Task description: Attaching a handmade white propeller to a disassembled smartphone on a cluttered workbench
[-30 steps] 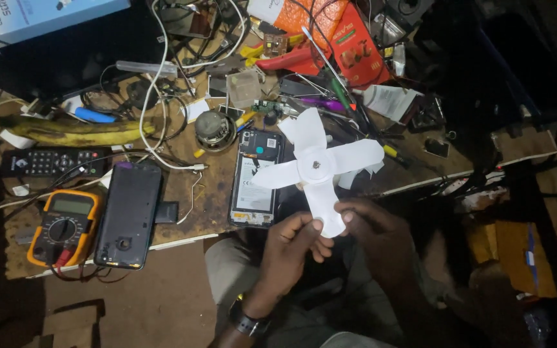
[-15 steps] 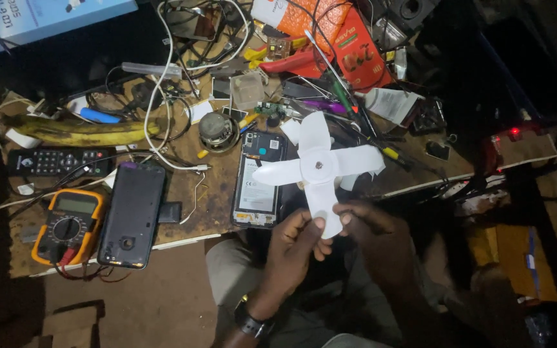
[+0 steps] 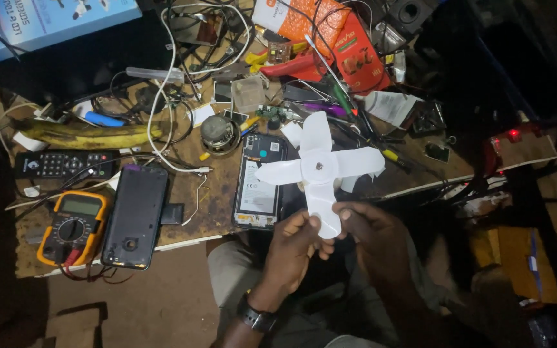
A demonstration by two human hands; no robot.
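Above the lap, both hands, left hand (image 3: 291,248) and right hand (image 3: 372,235), pinching the lowest blade of the white fan propeller (image 3: 320,171); raised slightly since before, over the opened phone (image 3: 259,180).

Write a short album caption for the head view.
Both hands, left and right, hold a white fan blade over a cluttered workbench.

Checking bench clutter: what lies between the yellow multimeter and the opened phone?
In the head view, a dark phone lies face down between the multimeter and the opened phone.

Cluttered wooden workbench (image 3: 214,212) — dim room, bare floor (image 3: 143,309)
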